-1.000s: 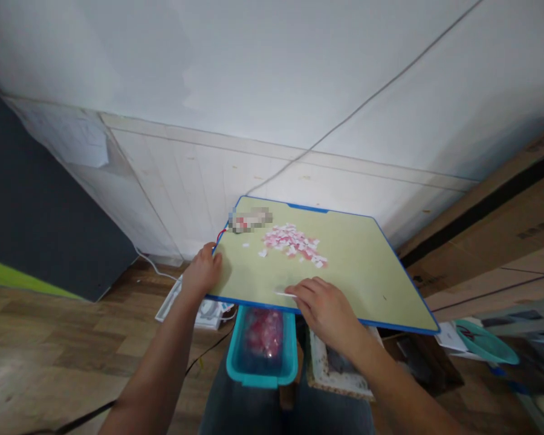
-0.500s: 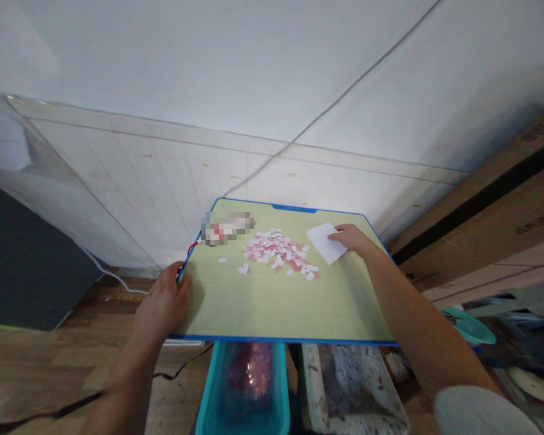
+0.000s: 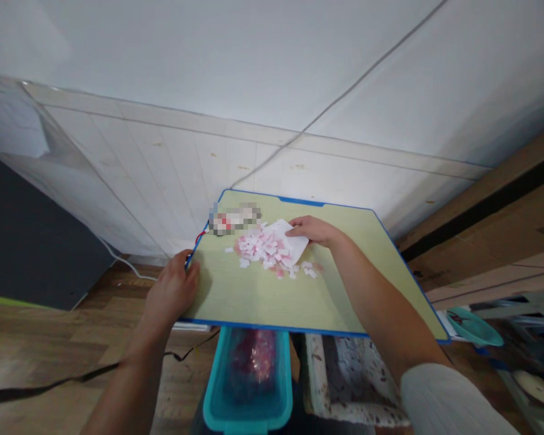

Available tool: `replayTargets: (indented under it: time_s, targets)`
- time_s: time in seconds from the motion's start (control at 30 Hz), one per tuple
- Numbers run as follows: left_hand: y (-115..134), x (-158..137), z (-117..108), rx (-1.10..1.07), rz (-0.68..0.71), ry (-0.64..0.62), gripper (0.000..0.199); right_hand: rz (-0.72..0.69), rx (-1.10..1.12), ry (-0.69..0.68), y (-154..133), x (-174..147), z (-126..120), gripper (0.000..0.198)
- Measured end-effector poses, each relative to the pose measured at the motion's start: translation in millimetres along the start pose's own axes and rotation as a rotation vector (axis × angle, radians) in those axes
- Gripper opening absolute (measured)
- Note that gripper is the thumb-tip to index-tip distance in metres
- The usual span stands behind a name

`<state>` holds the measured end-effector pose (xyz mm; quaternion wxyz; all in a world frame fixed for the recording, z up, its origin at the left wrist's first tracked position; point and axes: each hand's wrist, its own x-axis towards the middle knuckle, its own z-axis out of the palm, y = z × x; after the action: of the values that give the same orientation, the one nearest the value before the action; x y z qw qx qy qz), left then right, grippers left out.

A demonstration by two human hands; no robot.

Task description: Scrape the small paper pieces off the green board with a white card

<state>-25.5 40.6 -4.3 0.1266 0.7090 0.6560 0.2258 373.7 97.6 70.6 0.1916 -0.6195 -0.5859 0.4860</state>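
A pale yellow-green board with a blue rim (image 3: 236, 296), like a cutting board, lies in front of me. My left hand (image 3: 174, 284) grips its left edge, fingers wrapped round the rim. In my right hand (image 3: 315, 231) a square white sheet, paper or thin card (image 3: 294, 241), is pinched between thumb and fingers. The sheet's left part touches the heap of small white and pink paper-like pieces (image 3: 263, 246) in the middle of the board. Several loose pieces lie beside the heap. A blurred-out object (image 3: 236, 219) with a red part rests at the board's back left.
Below the front edge stand a turquoise tub (image 3: 211, 393) with something shiny and pink-red inside, and a pale speckled bin (image 3: 317, 380). Behind the board is a white wall (image 3: 163, 157) with a grey cable. Cardboard boxes (image 3: 517, 223) lean at the right, near a turquoise bowl (image 3: 480, 329).
My right hand has moved left with the white sheet, from the heap's right side into it. Pieces have shifted to the left. My left hand keeps its hold on the board's edge.
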Motion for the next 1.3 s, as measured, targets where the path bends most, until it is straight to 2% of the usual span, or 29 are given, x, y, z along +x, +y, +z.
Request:
replayTargets:
  time_s: [0.1, 0.2, 0.27, 0.4, 0.5, 0.57, 0.67, 0.73, 0.83, 0.9, 1.03, 1.1, 1.2, 1.3]
  targets:
    - [3, -1, -1, 0.001, 0.023, 0.019, 0.05, -0.12, 0.01, -0.017, -14, -20, 15, 0.036]
    - [5, -2, -2, 0.008, 0.015, 0.029, 0.049, -0.218, -0.093, -0.018, -26, -39, 30, 0.036]
    - [6, -3, -2, 0.016, 0.018, 0.034, 0.049, -0.244, -0.221, 0.052, -31, -49, 35, 0.032]
    - [5, -4, -1, 0.041, 0.018, 0.03, 0.049, -0.289, -0.441, 0.314, -34, -64, 42, 0.029]
    - [5, -4, 0, 0.043, 0.004, 0.029, 0.048, -0.343, -0.549, 0.289, -31, -71, 48, 0.03]
    - [5, -4, 0, 0.037, -0.009, 0.027, 0.048, -0.306, -0.621, 0.273, -28, -72, 48, 0.03]
    - [6, -5, 1, 0.03, -0.017, 0.032, 0.048, -0.185, -0.686, 0.406, -25, -75, 43, 0.035]
    - [6, -6, 0, 0.02, -0.006, 0.045, 0.047, -0.197, -0.654, 0.46, -22, -82, 40, 0.037]
    - [7, -7, 0, 0.018, -0.011, 0.054, 0.047, -0.307, -0.568, 0.349, -13, -96, 42, 0.033]
    - [8, -8, -1, 0.028, -0.031, 0.057, 0.046, -0.305, -0.568, 0.292, -2, -106, 41, 0.03]
    - [11, -9, 0, 0.056, -0.041, 0.066, 0.045, -0.166, -0.558, 0.456, 15, -128, 34, 0.032]
    - [12, -9, 1, 0.081, -0.036, 0.069, 0.045, -0.192, -0.473, 0.484, 13, -145, 40, 0.033]
    - [13, -5, 2, 0.117, -0.021, 0.064, 0.046, -0.317, -0.409, 0.326, -2, -171, 67, 0.03]
    - [13, -2, 1, 0.104, -0.021, 0.041, 0.046, -0.365, -0.443, 0.163, -16, -185, 93, 0.028]
